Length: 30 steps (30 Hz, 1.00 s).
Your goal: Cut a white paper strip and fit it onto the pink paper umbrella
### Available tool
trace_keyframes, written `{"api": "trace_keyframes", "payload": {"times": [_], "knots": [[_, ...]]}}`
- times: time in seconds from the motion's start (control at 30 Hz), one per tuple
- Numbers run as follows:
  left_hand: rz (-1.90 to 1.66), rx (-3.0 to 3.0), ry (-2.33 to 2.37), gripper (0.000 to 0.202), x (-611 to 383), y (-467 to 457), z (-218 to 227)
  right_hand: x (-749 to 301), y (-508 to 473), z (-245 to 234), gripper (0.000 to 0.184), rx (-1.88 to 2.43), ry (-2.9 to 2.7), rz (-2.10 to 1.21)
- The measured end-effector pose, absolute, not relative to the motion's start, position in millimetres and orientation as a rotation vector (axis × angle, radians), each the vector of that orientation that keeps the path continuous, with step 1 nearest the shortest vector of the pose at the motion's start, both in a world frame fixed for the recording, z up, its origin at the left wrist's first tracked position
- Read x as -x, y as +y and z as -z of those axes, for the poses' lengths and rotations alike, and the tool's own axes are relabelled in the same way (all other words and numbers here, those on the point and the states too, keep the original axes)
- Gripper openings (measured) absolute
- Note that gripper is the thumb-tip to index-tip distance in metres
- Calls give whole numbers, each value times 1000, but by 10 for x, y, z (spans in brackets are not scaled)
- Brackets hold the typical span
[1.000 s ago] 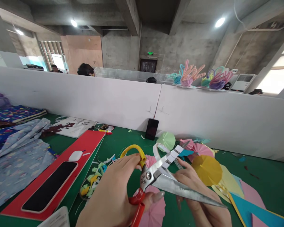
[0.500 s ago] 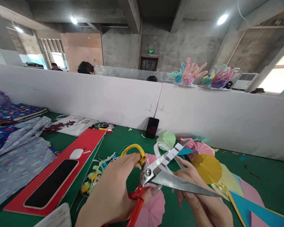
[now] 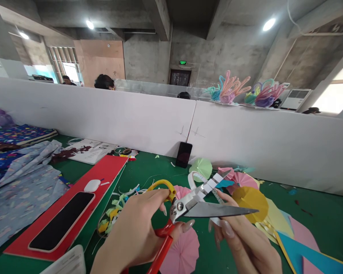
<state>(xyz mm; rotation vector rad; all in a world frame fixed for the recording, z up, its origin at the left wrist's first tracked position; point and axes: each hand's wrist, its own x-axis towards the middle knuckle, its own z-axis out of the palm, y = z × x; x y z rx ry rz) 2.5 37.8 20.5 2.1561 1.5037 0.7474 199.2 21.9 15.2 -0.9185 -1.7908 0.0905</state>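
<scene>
My left hand [image 3: 137, 224] is wrapped around the handles of a pair of scissors [image 3: 179, 206], one handle yellow and one red. Its blades stand apart and point right, with several short white tape pieces [image 3: 208, 186] stuck along the upper one. Close by the lower blade, my right hand [image 3: 246, 239] has its fingers pinched on a strip of white tape [image 3: 216, 220], mostly hidden. A white tape roll [image 3: 193, 178] shows behind the upper blade. Beneath the scissors lies a pleated pink paper disc [image 3: 183, 251] on the green tabletop.
Pleated paper discs, one green [image 3: 201, 168] and one mustard [image 3: 251, 201], lie beyond my right hand, near coloured paper sheets [image 3: 308, 247]. Paper scraps [image 3: 114, 213] and a phone [image 3: 62, 220] on a red folder [image 3: 111, 167] are at left. Another phone [image 3: 184, 154] leans against the white partition [image 3: 131, 118].
The scissor blades have come closer together, the lower blade swinging upward. The yellow handle has dropped slightly. More of the white strip at my right fingertips shows below the blade.
</scene>
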Motion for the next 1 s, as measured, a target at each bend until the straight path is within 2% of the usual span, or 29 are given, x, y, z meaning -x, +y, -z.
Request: {"api": "trace_keyframes", "payload": {"times": [0.17, 0.3, 0.63, 1.0], "knots": [[-742, -2180, 1521, 17, -16, 376, -203, -2000, 226, -125, 22, 893, -1776, -75], [-716, -2182, 1530, 14, -19, 379, -219, -1993, 220, -148, 26, 907, -1790, -98], [-710, -2155, 1531, 19, -6, 382, -236, -2070, 226, -71, 22, 957, -1808, 59], [-878, -2124, 1577, 16, -20, 370, -207, -2071, 247, -84, 18, 932, -1827, -23]]}}
